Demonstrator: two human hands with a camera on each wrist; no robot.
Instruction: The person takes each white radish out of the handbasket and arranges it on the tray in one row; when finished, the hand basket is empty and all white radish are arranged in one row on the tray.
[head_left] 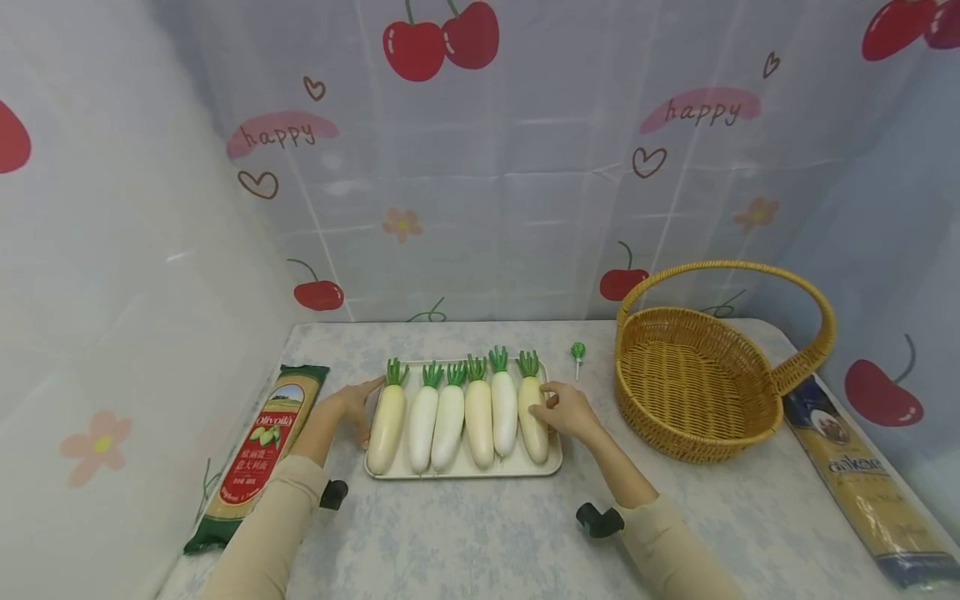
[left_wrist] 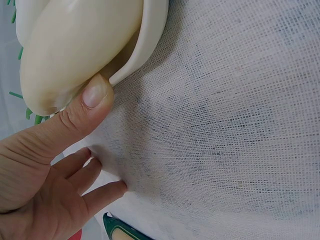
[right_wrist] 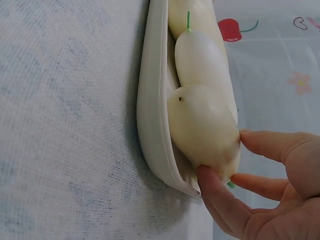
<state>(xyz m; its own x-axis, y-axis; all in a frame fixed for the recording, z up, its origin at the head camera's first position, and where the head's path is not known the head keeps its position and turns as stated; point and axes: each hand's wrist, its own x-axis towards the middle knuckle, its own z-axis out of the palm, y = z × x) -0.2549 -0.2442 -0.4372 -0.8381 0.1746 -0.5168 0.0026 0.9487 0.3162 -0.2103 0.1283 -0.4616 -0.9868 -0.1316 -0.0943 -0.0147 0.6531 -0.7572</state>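
Observation:
Several white radishes [head_left: 448, 429] with short green tops lie side by side in a cream rectangular tray [head_left: 491, 475]. At the tray's right end, my right hand [head_left: 567, 411] holds the rightmost radish [head_left: 533, 425] between thumb and fingers. That radish [right_wrist: 205, 127] still rests in the tray in the right wrist view, its far side hidden. My left hand [head_left: 349, 407] is at the tray's left end with its fingers spread. In the left wrist view, the thumb of that hand [left_wrist: 50, 170] touches the tray rim beside the leftmost radish [left_wrist: 82, 50].
A wicker basket [head_left: 697, 446] with a tall handle stands at the right. A green lollipop [head_left: 577, 352] lies between it and the tray. Spaghetti packs lie along both sides, a red-labelled pack [head_left: 258, 446] and a blue-and-gold pack [head_left: 862, 483]. Printed curtains border the table.

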